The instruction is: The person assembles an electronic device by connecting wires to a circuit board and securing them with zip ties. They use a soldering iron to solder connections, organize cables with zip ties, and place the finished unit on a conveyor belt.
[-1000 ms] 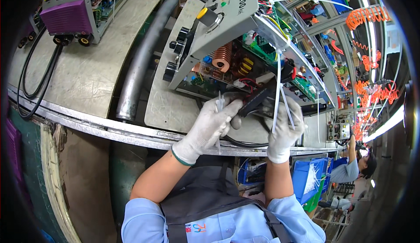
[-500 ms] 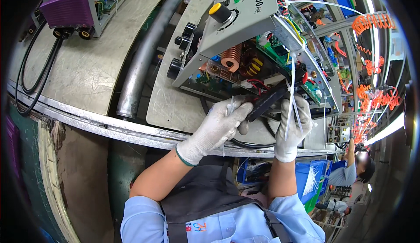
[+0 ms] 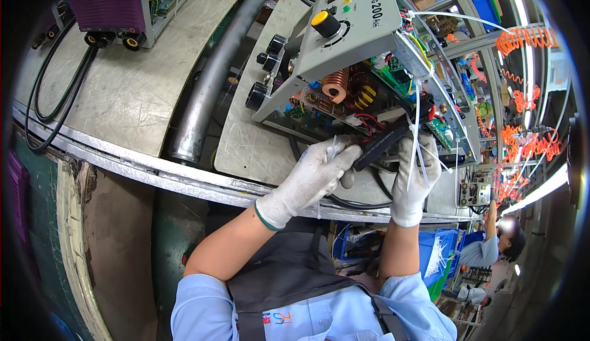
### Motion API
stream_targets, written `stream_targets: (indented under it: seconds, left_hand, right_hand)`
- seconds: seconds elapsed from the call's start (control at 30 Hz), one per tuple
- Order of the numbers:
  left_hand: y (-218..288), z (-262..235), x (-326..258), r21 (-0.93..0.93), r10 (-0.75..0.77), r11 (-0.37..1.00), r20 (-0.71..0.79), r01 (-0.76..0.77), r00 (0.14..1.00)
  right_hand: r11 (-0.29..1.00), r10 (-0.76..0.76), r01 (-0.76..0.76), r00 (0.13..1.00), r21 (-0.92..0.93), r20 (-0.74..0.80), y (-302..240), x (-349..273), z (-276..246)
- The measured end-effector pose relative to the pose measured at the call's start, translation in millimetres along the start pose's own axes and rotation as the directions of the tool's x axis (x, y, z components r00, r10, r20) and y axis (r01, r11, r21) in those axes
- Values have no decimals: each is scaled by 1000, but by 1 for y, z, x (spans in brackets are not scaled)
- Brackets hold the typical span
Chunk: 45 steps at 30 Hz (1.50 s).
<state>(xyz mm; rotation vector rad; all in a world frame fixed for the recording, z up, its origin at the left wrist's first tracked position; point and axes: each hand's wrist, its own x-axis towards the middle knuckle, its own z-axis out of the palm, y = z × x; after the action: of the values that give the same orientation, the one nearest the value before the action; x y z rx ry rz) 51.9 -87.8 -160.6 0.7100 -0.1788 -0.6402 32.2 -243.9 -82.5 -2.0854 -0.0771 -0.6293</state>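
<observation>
A welding machine with a grey front panel stands tilted on the bench, its side uncovered. Inside show a copper coil, a yellow-and-black ring coil and green circuit boards. From its lower side comes a thick black sleeve with red wires near it. My gloved left hand is closed on the sleeve's near end, and a thin white strip sticks out of its fingers. At the sleeve's other end my gloved right hand has its fingers curled, partly hidden behind white cable ties that hang across it.
Another welding machine with a purple cover stands at the far left, black cables trailing from it. A metal roller lies between the bench plates. Below the bench at right is a blue bin with white ties. A co-worker is beyond.
The machine and bench have shifted slightly right and down in the picture. Both hands keep their places on the sleeve, with the right hand turned a little.
</observation>
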Motion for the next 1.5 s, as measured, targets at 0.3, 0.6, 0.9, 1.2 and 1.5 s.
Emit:
stream_targets:
  seconds: [0.3, 0.6, 0.9, 1.2, 1.5]
  left_hand:
    - [-3, -1, 1, -53, -12, 999, 12, 12, 1000]
    - [-1, 3, 7, -54, 227, 966, -292, -253, 929]
    - [3, 16, 15, 34, 319, 940, -440, -340, 839]
    - [-4, 2, 24, 108, 345, 936, -462, -335, 817]
    - [1, -2, 15, 522, 400, 838, -387, -160, 831]
  right_hand:
    - [996, -68, 71, 996, -45, 51, 0, -1, 1]
    - [995, -97, 97, 995, 2, 21, 9, -1, 6]
    - [986, 20, -44, 988, 158, 153, 10, 5, 10]
    - [986, -52, 15, 972, 164, 228, 10, 10, 11]
    - [989, -47, 12, 969, 145, 244, 9, 10, 8]
